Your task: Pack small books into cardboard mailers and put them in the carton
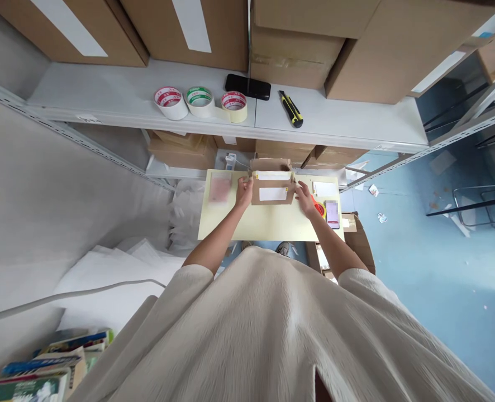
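A small brown cardboard box (pixel 272 182) with its top flap raised stands on the pale yellow table (pixel 268 224). White labels lie across its front and upper part. My left hand (pixel 244 192) is closed on the left edge of the box. At the right edge, the fingers of my right hand (pixel 303 196) pinch the side of the box. Just beside my right wrist is a red and yellow tape roll (pixel 319 207), partly covered by the forearm. A phone with a lit screen (pixel 332 214) lies right of it, below a white paper (pixel 325 188).
A grey shelf (pixel 339 120) above the table holds several tape rolls (pixel 199 101), a black phone (pixel 248 87), a yellow-black box cutter (pixel 291 109) and large cartons (pixel 293 50). White packing sheets (pixel 122 273) lie at left. An open carton (pixel 361 240) stands beside the table.
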Available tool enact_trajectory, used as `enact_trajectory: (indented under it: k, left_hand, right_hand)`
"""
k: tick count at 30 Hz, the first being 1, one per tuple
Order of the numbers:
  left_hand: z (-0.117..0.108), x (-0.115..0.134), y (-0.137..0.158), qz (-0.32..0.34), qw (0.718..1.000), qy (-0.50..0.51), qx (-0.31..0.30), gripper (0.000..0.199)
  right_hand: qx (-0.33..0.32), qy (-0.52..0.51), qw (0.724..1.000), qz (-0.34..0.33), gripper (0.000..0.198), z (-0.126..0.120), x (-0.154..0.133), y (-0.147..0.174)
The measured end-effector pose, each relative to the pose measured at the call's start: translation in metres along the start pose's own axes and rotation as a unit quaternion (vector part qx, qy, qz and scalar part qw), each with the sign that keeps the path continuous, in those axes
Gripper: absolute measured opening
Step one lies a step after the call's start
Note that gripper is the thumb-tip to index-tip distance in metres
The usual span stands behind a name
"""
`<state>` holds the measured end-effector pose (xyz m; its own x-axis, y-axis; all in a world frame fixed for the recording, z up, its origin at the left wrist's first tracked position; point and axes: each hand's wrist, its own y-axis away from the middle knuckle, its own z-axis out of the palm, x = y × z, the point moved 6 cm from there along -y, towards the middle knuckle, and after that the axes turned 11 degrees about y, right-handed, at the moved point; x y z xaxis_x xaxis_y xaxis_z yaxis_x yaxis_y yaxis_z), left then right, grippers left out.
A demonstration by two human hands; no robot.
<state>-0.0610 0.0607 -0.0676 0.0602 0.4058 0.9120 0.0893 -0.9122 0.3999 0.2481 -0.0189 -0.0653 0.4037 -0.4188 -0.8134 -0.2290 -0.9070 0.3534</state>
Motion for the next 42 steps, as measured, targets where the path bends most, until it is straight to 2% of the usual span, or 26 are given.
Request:
enact_trajectory:
  k: [4,7,11,14,17,20,23,26,30,36,42]
  left_hand:
    - [-0.007,-0.009,0.013,-0.019,0.999,-0.019,0.018,0.042]
    - [-0.01,-0.024,0.024,-0.053,0.997,-0.054,-0.001,0.04]
    - [-0.009,-0.025,0.029,-0.039,0.997,-0.069,-0.022,0.034]
    - [-0.01,-0.007,0.025,0.027,0.997,-0.077,-0.001,0.043]
    - [-0.005,0.022,0.024,0.134,0.985,-0.107,-0.009,0.04]
    - [0.011,0.047,0.028,0.216,0.961,-0.15,-0.089,0.032]
    - [0.03,0.059,0.036,0.253,0.931,-0.201,-0.172,0.036]
    - [0.039,0.058,0.042,0.246,0.913,-0.245,-0.214,0.041]
    - [0.036,0.047,0.043,0.215,0.907,-0.285,-0.223,0.041]
    - [0.028,0.033,0.039,0.197,0.906,-0.31,-0.212,0.03]
    - [0.016,0.021,0.034,0.185,0.906,-0.313,-0.215,0.031]
  right_hand:
    - [-0.007,-0.002,1.0,0.023,0.086,0.005,0.01,0.005]
    - [-0.022,0.022,0.998,0.054,0.084,0.01,0.022,0.015]
    - [-0.047,0.045,0.996,0.057,0.081,0.01,0.027,0.024]
    - [-0.026,0.058,0.997,0.051,0.078,0.003,0.023,0.021]
    - [0.035,0.087,0.995,0.015,0.072,-0.01,0.009,0.012]
    - [0.066,0.132,0.988,-0.049,0.063,-0.017,-0.013,0.003]
    - [0.059,0.182,0.974,-0.122,0.051,-0.015,-0.037,-0.003]
    - [0.052,0.228,0.957,-0.173,0.043,-0.01,-0.055,-0.001]
    - [0.024,0.285,0.937,-0.201,0.041,0.001,-0.067,0.004]
    - [-0.063,0.365,0.905,-0.207,0.041,0.019,-0.07,0.006]
    - [-0.068,0.395,0.891,-0.212,0.038,0.017,-0.065,0.013]
